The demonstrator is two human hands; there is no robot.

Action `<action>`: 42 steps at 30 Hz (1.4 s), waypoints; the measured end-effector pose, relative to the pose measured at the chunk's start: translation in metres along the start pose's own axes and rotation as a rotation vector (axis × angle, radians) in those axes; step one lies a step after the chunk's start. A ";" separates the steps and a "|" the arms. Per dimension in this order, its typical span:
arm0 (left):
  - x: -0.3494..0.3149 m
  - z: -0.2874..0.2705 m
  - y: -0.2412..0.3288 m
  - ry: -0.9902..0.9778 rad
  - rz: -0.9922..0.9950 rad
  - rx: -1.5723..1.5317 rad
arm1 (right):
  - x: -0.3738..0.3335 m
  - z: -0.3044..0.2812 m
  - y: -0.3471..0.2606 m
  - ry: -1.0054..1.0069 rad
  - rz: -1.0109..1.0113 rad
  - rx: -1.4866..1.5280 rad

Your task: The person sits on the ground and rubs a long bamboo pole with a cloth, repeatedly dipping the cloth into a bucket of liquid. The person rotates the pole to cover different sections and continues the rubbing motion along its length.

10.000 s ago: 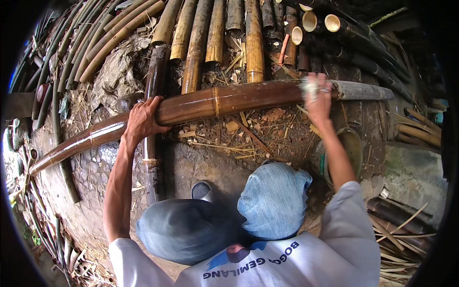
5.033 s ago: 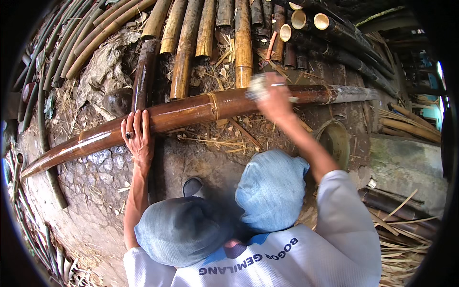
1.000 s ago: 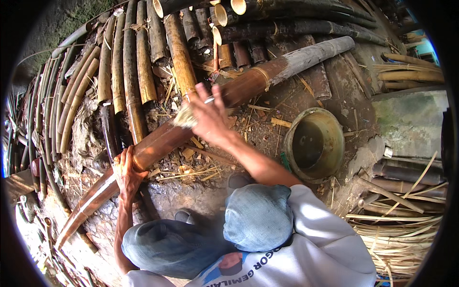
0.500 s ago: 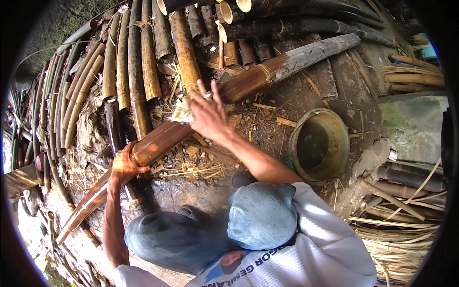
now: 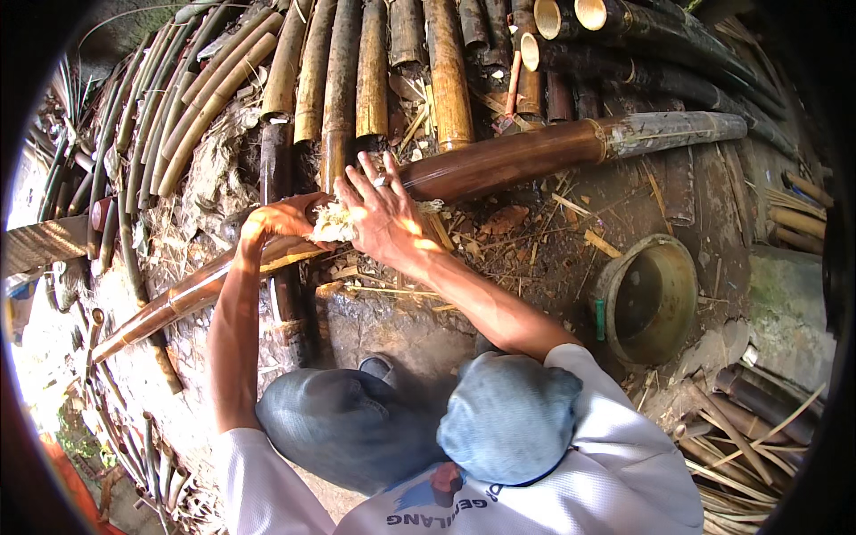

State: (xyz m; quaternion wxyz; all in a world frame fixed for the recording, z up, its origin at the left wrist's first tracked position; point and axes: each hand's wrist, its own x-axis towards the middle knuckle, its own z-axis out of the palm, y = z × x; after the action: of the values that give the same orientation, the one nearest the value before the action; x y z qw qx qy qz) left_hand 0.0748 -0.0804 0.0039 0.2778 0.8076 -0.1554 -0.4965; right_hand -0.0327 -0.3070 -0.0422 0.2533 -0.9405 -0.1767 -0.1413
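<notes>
The brown pole (image 5: 517,156) is lying across the ground (image 5: 553,299), running from near its left edge toward its upper right, where its end is showing grey. The right hand (image 5: 383,218) is spreading its fingers, its grip open, and pressing a pale fibre pad (image 5: 332,225) against the pole. The left hand (image 5: 283,217) is resting on the pole just beside the pad; its fingers are hiding, so I cannot tell its grip. A dark crosspiece (image 5: 287,312) is passing beneath.

A row of poles (image 5: 446,76) is crowding the ground's far edge, one yellow end nearly meeting the pole. Dark poles (image 5: 655,76) are filling the upper right corner, with an orange stick (image 5: 514,85) standing out nearby. A tub (image 5: 675,303) is sitting to the right, between the knees (image 5: 508,415) and a concrete block (image 5: 789,294). Split strips (image 5: 744,486) are littering the lower right corner.
</notes>
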 end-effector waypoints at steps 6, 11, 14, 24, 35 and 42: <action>-0.034 0.041 0.010 0.530 0.094 0.299 | -0.026 -0.052 0.120 0.223 0.163 -0.182; -0.004 0.042 0.044 0.613 -0.015 0.215 | -0.115 -0.204 0.253 0.424 1.010 0.080; 0.001 0.031 0.012 0.607 0.064 0.231 | -0.215 -0.278 0.255 0.651 0.935 0.774; 0.090 0.018 -0.008 0.325 -0.009 0.048 | -0.502 -0.217 0.290 -0.492 1.293 -0.400; 0.073 0.008 0.070 0.107 0.372 -0.316 | -0.171 -0.227 0.190 0.417 0.860 1.162; 0.103 0.004 0.105 -0.093 0.111 -0.960 | 0.004 -0.007 0.037 0.195 -0.144 -0.024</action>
State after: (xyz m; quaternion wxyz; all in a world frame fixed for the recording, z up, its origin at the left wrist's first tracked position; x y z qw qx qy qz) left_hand 0.1211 -0.2197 -0.0079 0.6378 0.5556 0.0363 -0.5321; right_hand -0.0150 -0.3398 -0.0506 0.2473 -0.9101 -0.2167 -0.2522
